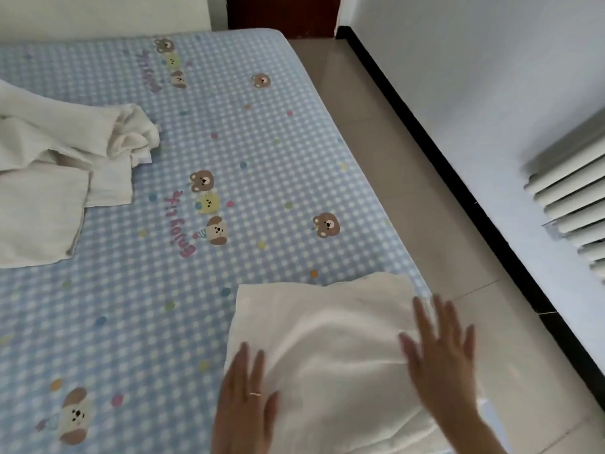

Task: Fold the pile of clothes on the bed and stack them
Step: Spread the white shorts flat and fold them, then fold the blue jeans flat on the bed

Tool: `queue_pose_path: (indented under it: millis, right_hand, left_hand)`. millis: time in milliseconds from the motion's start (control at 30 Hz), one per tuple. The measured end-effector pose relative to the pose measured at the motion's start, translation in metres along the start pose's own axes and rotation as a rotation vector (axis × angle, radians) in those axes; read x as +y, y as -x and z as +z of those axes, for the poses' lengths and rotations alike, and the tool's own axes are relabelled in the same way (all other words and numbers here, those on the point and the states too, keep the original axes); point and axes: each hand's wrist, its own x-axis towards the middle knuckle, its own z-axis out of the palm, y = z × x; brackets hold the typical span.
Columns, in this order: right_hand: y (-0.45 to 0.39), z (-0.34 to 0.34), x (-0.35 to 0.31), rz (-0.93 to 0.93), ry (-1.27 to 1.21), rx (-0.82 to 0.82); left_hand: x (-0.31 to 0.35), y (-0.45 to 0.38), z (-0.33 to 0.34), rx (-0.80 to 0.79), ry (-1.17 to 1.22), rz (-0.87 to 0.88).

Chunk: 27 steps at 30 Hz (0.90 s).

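Both hands, left hand (244,404) and right hand (442,365), press flat, fingers spread, on white cloth (327,339).

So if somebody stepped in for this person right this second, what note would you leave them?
Left hand: open, flat on the near-left edge of the white cloth.
Right hand: open, fingers spread, at the cloth's right side; blurred, so contact is unclear.
The cloth lies folded at the near right edge of the bed.
Pile: at the left, crumpled and unfolded, with one flatter piece at its near end.
Done: this cloth looks nearly folded.
Left: smooth it, then fold the pile and stack everything.
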Motion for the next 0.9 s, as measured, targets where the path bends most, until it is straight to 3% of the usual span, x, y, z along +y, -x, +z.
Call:
queue_pose_path:
  millis: [100, 167, 367, 567, 667, 767, 900]
  right_hand:
    - [0.013, 0.029, -0.016, -0.036, 0.02, -0.261]
    - [0.011, 0.053, -0.007, -0.018, 0.04, -0.323]
    - [0.002, 0.08, -0.003, -0.006, -0.05, -0.307]
    - [0.001, 0.04, -0.04, -0.044, -0.183, -0.055]
    - [0.001, 0.027, -0.095, -0.006, -0.304, -0.125]
    - [0.006, 0.015, -0.176, 0.036, -0.422, -0.233]
    - [0.006, 0.012, -0.3, -0.162, -0.483, -0.23]
  left_hand:
    - [0.015, -0.02, 0.029, -0.178, -0.125, 0.138]
    - [0.014, -0.028, 0.055, -0.213, -0.212, 0.163]
    - [0.005, -0.036, 0.087, -0.289, -0.242, 0.128]
    - [-0.005, -0.045, 0.035, -0.265, -0.307, 0.208]
    - [-0.054, -0.033, -0.005, -0.151, -0.251, 0.127]
    - [-0.127, -0.022, -0.056, -0.143, -0.16, -0.191]
    - [-0.251, 0.003, -0.116, -0.213, -0.232, -0.499]
